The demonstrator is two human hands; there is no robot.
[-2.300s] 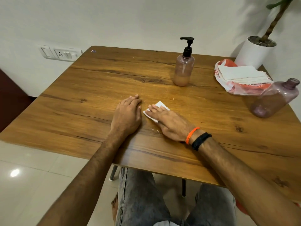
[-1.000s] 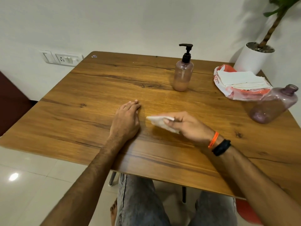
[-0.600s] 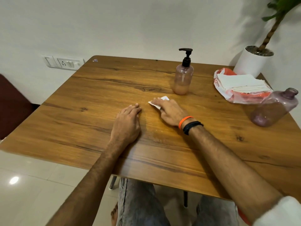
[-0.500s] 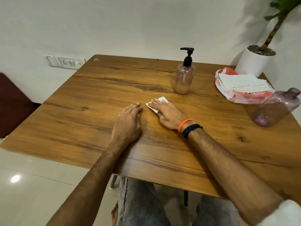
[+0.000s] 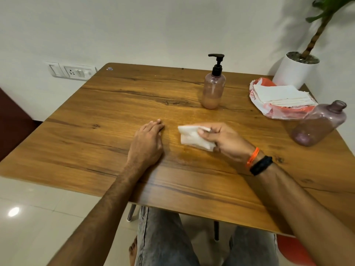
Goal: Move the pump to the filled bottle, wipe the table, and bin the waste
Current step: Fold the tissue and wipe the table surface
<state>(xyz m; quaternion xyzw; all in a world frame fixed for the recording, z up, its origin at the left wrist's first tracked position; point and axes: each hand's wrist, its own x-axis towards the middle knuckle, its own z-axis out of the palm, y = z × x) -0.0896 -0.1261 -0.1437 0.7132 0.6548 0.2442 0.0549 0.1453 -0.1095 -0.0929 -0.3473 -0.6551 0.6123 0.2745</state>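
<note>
A person seated at a wooden table (image 5: pixel 99 131) holds a crumpled white tissue (image 5: pixel 193 138) in the right hand (image 5: pixel 225 140), thumb and curled fingers pinching the wad, which sits at or just above the tabletop near the middle; whether it touches the wood cannot be told. The left hand (image 5: pixel 147 144) lies flat on the table just beside it, palm down, fingers straight and together, holding nothing. An orange band (image 5: pixel 253 157) and a black band (image 5: pixel 261 165) circle the right wrist. Farther back stands a translucent pink pump bottle (image 5: pixel 213 91), upright, its black pump head (image 5: pixel 217 64) fitted on top and pale liquid filling roughly its lower third. Near the right edge of the table a second, larger pink bottle (image 5: pixel 318 124) has no cap, its open neck tilted toward the upper right, with very little visible inside. Behind it, a stack of folded white tissues (image 5: pixel 280 95) rests on an orange-and-white plastic wrapper (image 5: pixel 269 110). A white planter (image 5: pixel 294 71) with a green-leaved plant stands at the far right corner against the pale wall, where a switch and socket plate (image 5: pixel 71 72) is mounted at the left. Grey jeans (image 5: pixel 165 240) and a bare foot show beneath the near edge of the table, above a light tiled floor (image 5: pixel 28 217).
</note>
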